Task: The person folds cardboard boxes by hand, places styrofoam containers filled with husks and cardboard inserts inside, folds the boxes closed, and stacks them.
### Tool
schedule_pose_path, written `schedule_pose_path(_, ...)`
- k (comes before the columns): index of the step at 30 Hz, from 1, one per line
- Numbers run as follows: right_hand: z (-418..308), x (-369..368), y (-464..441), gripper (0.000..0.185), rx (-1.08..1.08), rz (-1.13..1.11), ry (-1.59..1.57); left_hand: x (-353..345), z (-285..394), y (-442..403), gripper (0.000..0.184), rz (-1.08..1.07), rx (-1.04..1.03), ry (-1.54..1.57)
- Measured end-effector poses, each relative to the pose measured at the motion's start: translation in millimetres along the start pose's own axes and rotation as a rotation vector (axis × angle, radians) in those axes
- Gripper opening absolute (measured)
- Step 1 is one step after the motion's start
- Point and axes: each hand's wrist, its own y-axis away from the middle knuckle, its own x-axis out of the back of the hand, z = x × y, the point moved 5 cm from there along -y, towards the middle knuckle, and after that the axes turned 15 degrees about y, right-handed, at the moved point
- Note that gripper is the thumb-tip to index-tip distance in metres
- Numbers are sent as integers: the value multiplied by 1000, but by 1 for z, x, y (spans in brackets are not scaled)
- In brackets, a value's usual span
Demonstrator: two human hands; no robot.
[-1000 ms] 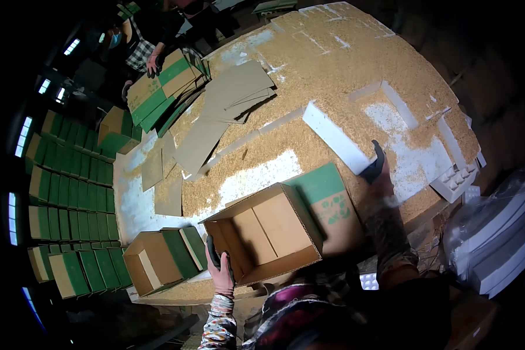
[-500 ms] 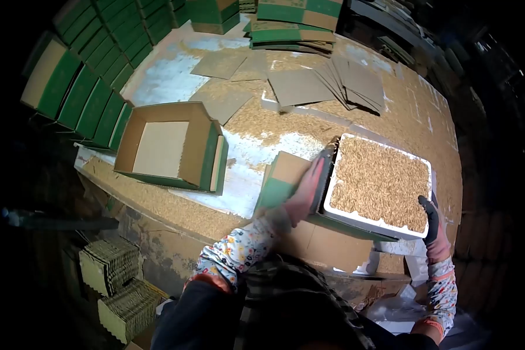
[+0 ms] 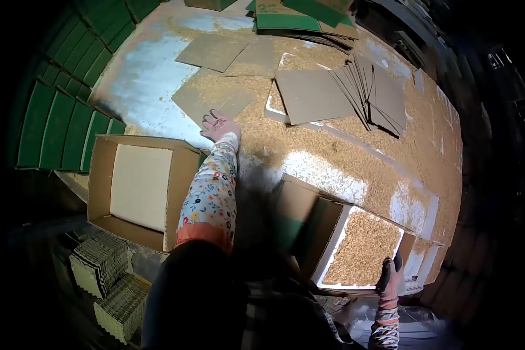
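My right hand (image 3: 391, 275), in a pink glove with dark fingertips, grips the right edge of a white tray (image 3: 326, 256), its thumb over the rim. Small golden-brown loose pieces (image 3: 364, 248) fill the tray, which sits at the mouth of a green and brown cardboard box (image 3: 294, 213). My left hand (image 3: 219, 125), in a similar glove, reaches forward with its fingers apart at a flat cardboard sheet (image 3: 195, 96); whether it touches the sheet I cannot tell. An open-topped cardboard box (image 3: 184, 175) with a pale panel inside stands left of my left forearm.
More cardboard sheets (image 3: 315, 93) lie fanned out on the table (image 3: 131, 76), over scattered golden-brown bits. Flattened green cartons (image 3: 286, 22) are piled at the back. Green boxes (image 3: 41, 128) are stacked at the left. Bundles of pale corrugated pieces (image 3: 122, 309) stand low at the left.
My left hand has left the box beside the tray and moved forward and left to the flat sheets. The tray and my right hand now appear lower in view, nearer my body.
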Motion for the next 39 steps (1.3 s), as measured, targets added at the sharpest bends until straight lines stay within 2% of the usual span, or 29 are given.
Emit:
schedule_pose_path(1, 15, 6, -8, 39, -2, 104, 52, 1, 7, 2, 41, -71, -117, -43)
schedule_pose_path(3, 58, 19, -16, 39, -12, 285, 155, -4, 20, 27, 31, -283, -327, -120)
schedule_pose_path(5, 34, 10, -20, 38, -93, 243, -178, -24, 6, 55, 27, -154, -529, -87)
schedule_pose_path(7, 25, 14, -18, 38, -29, 309, -136, -9, 10, 91, 28, -244, -457, -18)
schedule_pose_path(10, -8, 22, -1, 40, 186, 469, -133, 44, 46, 157, 31, -256, -692, -13)
schedule_pose_path(11, -20, 26, 6, 40, 270, 499, -121, 60, 60, 186, 28, -189, -819, 53)
schedule_pose_path(13, -45, 20, -3, 42, 365, 250, -409, 116, 103, 273, 21, -345, -1013, 85)
schedule_pose_path(14, -61, 9, -8, 44, 256, 89, -546, 131, 118, 322, 17, -318, -1147, 39)
schedule_pose_path(15, -79, -2, -3, 46, 153, -83, -685, 129, 124, 367, 16, -304, -1354, 22)
schedule_pose_path(17, -115, -11, 18, 47, 105, -318, -706, 87, 115, 432, 30, -322, -1557, 121)
schedule_pose_path(19, -68, -3, -19, 33, 334, -335, -360, 92, 98, 498, 56, -899, -1432, -45)
schedule_pose_path(20, -44, 2, -37, 27, 448, -318, -200, 114, 90, 511, 63, -953, -1519, -53)
schedule_pose_path(21, -17, 16, -28, 26, 117, -298, -327, 133, 81, 515, 72, -1032, -1588, -45)
schedule_pose_path(22, 5, 24, -32, 27, 164, -230, -186, 146, 87, 509, 75, -876, -1536, -230)
schedule_pose_path(23, 28, 25, -32, 29, 193, -165, -49, 128, 84, 492, 77, -807, -1481, -309)
schedule_pose_path(24, 12, 20, -12, 30, 110, -238, -63, 94, 67, 469, 79, -761, -1422, -403)
schedule_pose_path(25, 27, 4, -18, 40, 259, -303, 63, 72, 52, 460, 81, -721, -1367, -499)
schedule_pose_path(27, 0, 3, -6, 54, 283, -39, 351, 60, 52, 465, 82, -784, -1320, -606)
schedule_pose_path(29, -29, 9, 15, 65, 678, 464, 752, 58, 65, 466, 82, -834, -1256, -662)
schedule_pose_path(31, -41, 1, 30, 69, 826, 210, 1018, 37, 64, 455, 83, -890, -1196, -673)
schedule_pose_path(33, 42, -39, -13, 66, 496, -617, 734, 30, 75, 449, 87, -969, -1129, -734)
schedule_pose_path(34, 31, -27, -15, 63, 641, -621, 813, 36, 87, 444, 85, -1058, -1126, -684)
schedule_pose_path(35, -20, 1, -13, 60, 491, -905, 500, 46, 105, 433, 73, -1296, -1081, -402)
schedule_pose_path(37, -25, 46, -20, 51, 82, -823, -518, 81, 125, 402, 44, -1507, -683, 635)
schedule_pose_path(38, -27, 74, -25, 49, 206, -592, -450, 121, 130, 387, 41, -1053, -838, 761)
schedule_pose_path(39, -22, 101, -33, 46, 326, -360, -381, 134, 118, 356, 37, -649, -939, 808)
